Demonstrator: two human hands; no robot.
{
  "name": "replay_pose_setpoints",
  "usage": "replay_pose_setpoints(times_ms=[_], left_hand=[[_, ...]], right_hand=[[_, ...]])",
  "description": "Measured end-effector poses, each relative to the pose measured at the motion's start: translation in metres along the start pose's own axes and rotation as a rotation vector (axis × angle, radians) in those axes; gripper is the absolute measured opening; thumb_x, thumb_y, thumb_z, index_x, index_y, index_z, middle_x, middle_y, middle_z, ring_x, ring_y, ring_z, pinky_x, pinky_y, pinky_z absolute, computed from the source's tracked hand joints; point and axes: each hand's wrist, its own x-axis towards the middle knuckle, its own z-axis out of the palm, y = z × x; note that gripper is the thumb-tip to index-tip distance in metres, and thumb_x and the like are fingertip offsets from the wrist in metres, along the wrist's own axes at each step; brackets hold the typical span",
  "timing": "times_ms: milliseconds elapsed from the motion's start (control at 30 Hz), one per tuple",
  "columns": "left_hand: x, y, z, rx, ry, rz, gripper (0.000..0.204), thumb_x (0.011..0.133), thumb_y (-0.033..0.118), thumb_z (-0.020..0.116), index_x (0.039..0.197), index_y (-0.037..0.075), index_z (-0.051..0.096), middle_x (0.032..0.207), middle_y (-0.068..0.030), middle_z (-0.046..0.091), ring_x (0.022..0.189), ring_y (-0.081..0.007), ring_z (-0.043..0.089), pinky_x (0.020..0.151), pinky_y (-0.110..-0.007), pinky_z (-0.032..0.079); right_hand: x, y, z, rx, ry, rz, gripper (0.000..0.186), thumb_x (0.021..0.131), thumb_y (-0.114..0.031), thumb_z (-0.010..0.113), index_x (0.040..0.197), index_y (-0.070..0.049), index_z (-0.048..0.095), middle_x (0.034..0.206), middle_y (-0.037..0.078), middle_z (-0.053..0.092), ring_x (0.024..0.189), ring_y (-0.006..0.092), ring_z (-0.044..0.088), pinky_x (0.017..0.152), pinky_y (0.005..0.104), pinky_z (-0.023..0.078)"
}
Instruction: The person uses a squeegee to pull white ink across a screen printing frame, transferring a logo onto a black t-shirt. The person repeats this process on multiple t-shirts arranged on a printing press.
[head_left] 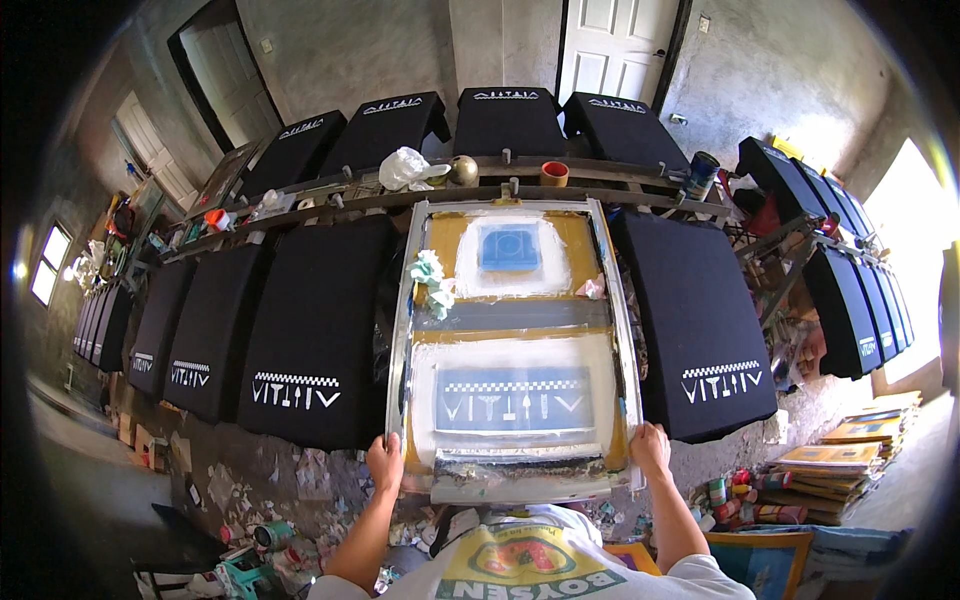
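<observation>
Grey-walled room (350, 45) — left hand (385, 463) and right hand (651, 447) grip the rectangular metal-framed printing screen (515, 340) near its lower corners, between black draped fabric panels (315, 310) — uneven pull could skew it, smudging white prints (297, 380).

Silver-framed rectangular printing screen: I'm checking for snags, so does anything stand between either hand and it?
Nothing visible does. The left hand and right hand grip the silver-framed rectangular printing screen directly, near its lower corners. Crumpled pale-green scraps lie higher, on its left side.
</observation>
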Motion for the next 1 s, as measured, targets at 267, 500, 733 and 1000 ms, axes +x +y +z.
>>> replay_pose_setpoints(times_ms=[267, 500, 733, 1000], left_hand=[[-0.052, 0.059, -0.059, -0.021, -0.378, 0.976, 0.045, 0.069, -0.001, 0.054, 0.113, -0.002, 0.063, 0.115, -0.0172, 0.061, 0.109, -0.0349, 0.059, 0.097, -0.047, 0.048], [-0.038, 0.098, -0.023, 0.005, -0.258, 0.974, 0.030, 0.063, -0.004, 0.064, 0.092, 0.004, 0.070, 0.091, -0.0096, 0.067, 0.091, -0.0312, 0.065, 0.083, -0.045, 0.049], [-0.011, 0.133, -0.023, 0.054, -0.228, 0.949, 0.021, 0.058, -0.006, 0.061, 0.075, 0.005, 0.068, 0.074, -0.0107, 0.066, 0.071, -0.0324, 0.065, 0.071, -0.044, 0.051], [-0.042, 0.081, -0.029, -0.026, -0.240, 1.054, 0.026, 0.060, 0.004, 0.066, 0.086, 0.006, 0.066, 0.084, -0.0069, 0.066, 0.077, -0.0276, 0.065, 0.077, -0.042, 0.049]], right_hand=[[-0.067, -0.072, -0.053, -0.091, -0.384, -1.043, 0.039, 0.082, -0.021, 0.073, 0.113, 0.002, 0.066, 0.120, 0.019, 0.061, 0.113, 0.0368, 0.060, 0.096, 0.0453, 0.053], [-0.044, -0.086, -0.037, -0.085, -0.333, -0.828, 0.038, 0.071, -0.012, 0.070, 0.109, -0.005, 0.072, 0.105, 0.016, 0.071, 0.104, 0.0343, 0.067, 0.091, 0.0429, 0.056], [-0.015, -0.109, -0.052, -0.037, -0.449, -0.480, 0.035, 0.070, 0.000, 0.062, 0.100, -0.007, 0.078, 0.090, 0.018, 0.074, 0.087, 0.0342, 0.072, 0.083, 0.0421, 0.058], [-0.068, -0.083, -0.024, -0.043, -0.216, -0.772, 0.027, 0.066, -0.003, 0.070, 0.092, -0.004, 0.071, 0.097, 0.014, 0.074, 0.093, 0.0313, 0.072, 0.083, 0.0411, 0.058]])
